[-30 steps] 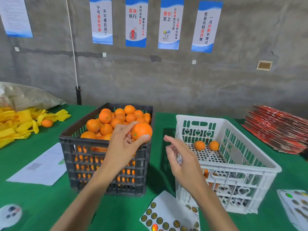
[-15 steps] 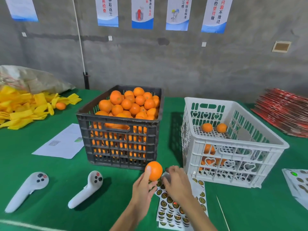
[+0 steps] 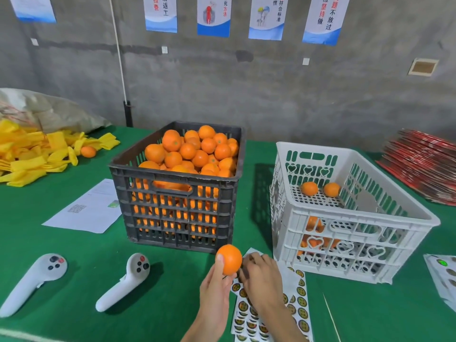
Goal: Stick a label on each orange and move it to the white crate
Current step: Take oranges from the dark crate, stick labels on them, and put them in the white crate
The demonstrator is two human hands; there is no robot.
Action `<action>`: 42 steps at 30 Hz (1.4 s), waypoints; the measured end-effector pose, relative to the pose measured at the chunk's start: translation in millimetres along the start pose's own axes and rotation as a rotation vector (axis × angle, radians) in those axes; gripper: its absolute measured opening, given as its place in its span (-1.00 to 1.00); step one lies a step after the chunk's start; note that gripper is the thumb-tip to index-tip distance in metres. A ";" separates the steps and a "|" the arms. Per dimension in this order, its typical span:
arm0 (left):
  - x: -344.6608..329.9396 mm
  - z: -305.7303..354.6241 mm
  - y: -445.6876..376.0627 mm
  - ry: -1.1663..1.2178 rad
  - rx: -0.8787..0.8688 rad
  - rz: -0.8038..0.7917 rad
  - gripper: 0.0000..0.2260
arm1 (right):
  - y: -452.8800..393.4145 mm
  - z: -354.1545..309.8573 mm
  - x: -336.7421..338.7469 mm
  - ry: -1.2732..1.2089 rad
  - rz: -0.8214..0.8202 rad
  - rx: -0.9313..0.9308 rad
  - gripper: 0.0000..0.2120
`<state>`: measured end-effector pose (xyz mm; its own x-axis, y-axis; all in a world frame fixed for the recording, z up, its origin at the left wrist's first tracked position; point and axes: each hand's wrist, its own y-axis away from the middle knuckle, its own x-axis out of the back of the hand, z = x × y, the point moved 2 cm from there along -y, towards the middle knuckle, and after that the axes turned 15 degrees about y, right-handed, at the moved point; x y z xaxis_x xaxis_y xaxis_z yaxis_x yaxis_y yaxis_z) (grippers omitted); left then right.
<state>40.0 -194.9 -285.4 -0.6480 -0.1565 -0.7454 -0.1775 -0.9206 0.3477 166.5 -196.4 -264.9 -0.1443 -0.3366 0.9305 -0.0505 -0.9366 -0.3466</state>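
My left hand grips an orange just in front of the black crate, which is heaped with oranges. My right hand rests with curled fingers on the sheet of round labels beside the orange; whether it pinches a label is hidden. The white crate stands to the right with several oranges inside.
Two white controllers lie on the green table at the left. A paper sheet, yellow foam nets with a stray orange, red flat cartons and another label sheet surround the crates.
My left hand carried the orange from the black crate down to the label sheet. My right hand dropped onto the sheet. Over the last half second the hands barely moved.
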 end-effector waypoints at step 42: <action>-131.9 81.7 40.5 -0.009 -0.170 -0.432 -0.57 | -30.4 13.5 141.2 -1.274 0.255 -0.134 -0.78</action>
<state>57.7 -182.3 -126.5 -0.5480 0.2564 -0.7962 -0.3094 -0.9465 -0.0918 161.0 -216.8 -121.4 0.8636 -0.4263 0.2691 -0.2688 -0.8410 -0.4696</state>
